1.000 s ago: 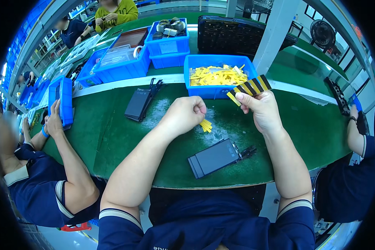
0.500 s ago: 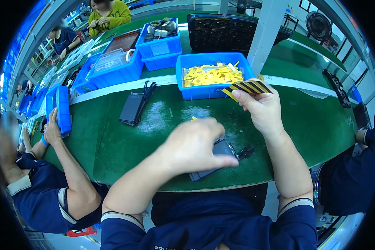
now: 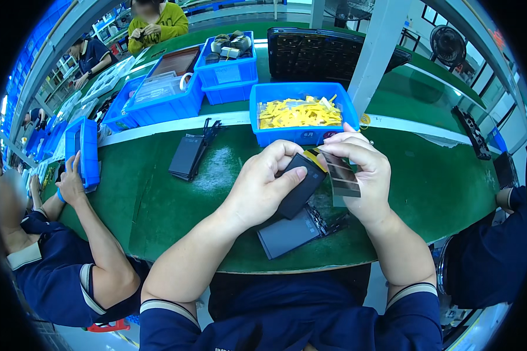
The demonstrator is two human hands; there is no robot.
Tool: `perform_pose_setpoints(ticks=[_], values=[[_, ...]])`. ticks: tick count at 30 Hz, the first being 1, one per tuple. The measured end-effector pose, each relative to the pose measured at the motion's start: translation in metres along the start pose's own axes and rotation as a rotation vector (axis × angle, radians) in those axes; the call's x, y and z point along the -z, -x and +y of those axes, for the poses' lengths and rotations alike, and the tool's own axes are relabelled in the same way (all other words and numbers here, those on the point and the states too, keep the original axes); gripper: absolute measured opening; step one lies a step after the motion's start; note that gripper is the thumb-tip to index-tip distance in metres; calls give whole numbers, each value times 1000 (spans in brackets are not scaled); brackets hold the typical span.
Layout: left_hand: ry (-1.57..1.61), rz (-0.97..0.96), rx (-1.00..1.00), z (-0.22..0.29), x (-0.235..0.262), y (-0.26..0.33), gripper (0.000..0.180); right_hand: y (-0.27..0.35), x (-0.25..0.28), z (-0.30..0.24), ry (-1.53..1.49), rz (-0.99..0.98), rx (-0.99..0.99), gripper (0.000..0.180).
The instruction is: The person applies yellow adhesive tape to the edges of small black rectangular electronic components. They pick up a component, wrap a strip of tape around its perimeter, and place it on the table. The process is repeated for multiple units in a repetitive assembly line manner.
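My left hand (image 3: 255, 184) is closed round a flat dark battery pack (image 3: 300, 190), its thumb on the upper face. In my right hand (image 3: 369, 178), fingers and thumb grip a striped tape sheet (image 3: 342, 177), dark and glossy at this angle. A yellow edge lies at the pack's top end, where the two things meet; whether it sticks to the pack I cannot tell. Below my hands, more dark packs (image 3: 290, 235) with black leads lie on the green table (image 3: 164, 216). Another stack of packs (image 3: 187, 153) lies to the left.
A blue bin (image 3: 275, 137) of yellow strips stands just beyond my hands, beside a grey post (image 3: 379, 52). More blue bins (image 3: 164, 108) and a black tray (image 3: 316, 55) are at the back. A co-worker's hand (image 3: 71, 181) touches a blue bin at left.
My left hand has picked up a battery pack and raised it toward my right hand. The right hand has come down and turned the striped sheet toward the pack.
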State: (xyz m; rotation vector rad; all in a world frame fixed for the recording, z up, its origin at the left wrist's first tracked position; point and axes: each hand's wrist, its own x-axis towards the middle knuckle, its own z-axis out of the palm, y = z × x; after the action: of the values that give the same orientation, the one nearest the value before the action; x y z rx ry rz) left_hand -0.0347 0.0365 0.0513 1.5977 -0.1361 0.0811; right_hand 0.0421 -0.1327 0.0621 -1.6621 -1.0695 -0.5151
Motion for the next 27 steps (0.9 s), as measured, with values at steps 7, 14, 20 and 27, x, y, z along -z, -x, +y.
perform_pose_setpoints(ticks=[7,14,20,27], values=[[-64,-29,-11,-2,0,2,27,0,4,-3,-133,-29,-128,15],[-48,11,-56,-1,-2,4,26,0,6,-2,-178,-41,-190,13],[-113,15,-43,-2,-1,3,27,2,6,0,-197,-73,-220,14],[-80,11,-51,0,-2,3,27,1,6,-1,-141,-67,-209,13]])
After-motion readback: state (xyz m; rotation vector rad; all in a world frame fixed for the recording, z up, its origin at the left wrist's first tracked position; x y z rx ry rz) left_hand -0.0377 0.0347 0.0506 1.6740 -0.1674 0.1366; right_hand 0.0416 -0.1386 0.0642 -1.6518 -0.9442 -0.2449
